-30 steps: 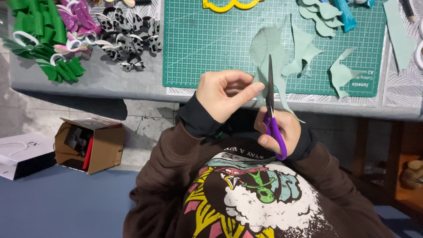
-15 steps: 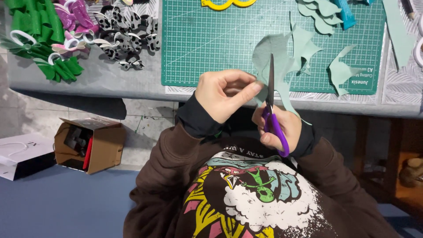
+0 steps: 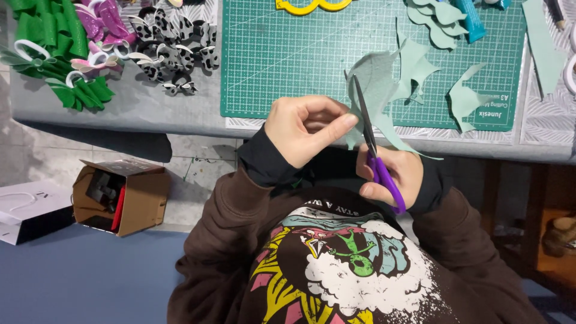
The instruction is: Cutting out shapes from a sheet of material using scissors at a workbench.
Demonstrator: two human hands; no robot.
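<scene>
Left hand: My left hand [image 3: 306, 129] is curled narrow, thumb and forefinger pinching the near left edge of the pale green felt sheet [image 3: 375, 84], just above the table's front lip.
Sheet: The pale green felt sheet, ragged and spiky along its far side, stands between my two hands, its long axis running from my chest up and away over the green gridded cutting mat [image 3: 288, 60].
Scissors: The purple-handled scissors [image 3: 373, 147] lie almost along that same axis, dark blades pointing away from me and leaning slightly left, the tip reaching up the sheet's left side.
Right hand: My right hand [image 3: 393, 177] is closed around the purple loops, below and to the right of the sheet, nearer my body than the left.
Key relation: The blades sit just right of my left fingertips, very close; whether they touch I cannot tell. The felt lies ahead of the right hand, beside the left.
Far left of table: Green felt bows [image 3: 54, 54] and black-and-white spotted bows [image 3: 171, 51] lie well apart from both hands.
Far right of mat: Cut pale green felt scraps [image 3: 468, 99] rest on the mat, clear of the blades.
Floor: An open brown cardboard box [image 3: 120, 195] sits below the table, to my left.
</scene>
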